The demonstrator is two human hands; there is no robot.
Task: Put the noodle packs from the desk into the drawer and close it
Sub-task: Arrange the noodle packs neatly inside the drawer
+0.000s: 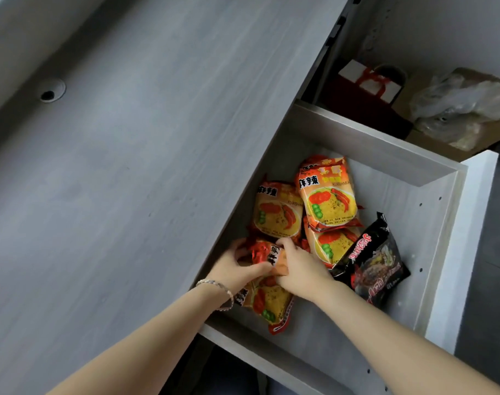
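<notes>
The grey drawer point(365, 143) stands pulled out to the right of the desk. Inside lie several orange-and-yellow noodle packs point(327, 195) and one black noodle pack point(377, 260) leaning against the right side. My left hand point(237, 266) and my right hand point(297, 266) are both inside the drawer near its left wall, gripping one orange noodle pack point(67, 253) by its crinkled top edge. Another orange pack point(271, 306) lies under my wrists. A bracelet sits on my left wrist.
The grey desk top point(129, 166) fills the left, with a round cable hole point(51, 91). Behind the drawer, on the floor, stand a dark red gift bag point(365, 89) and a cardboard box with plastic bags point(456, 109). The white drawer front point(462, 252) is at the right.
</notes>
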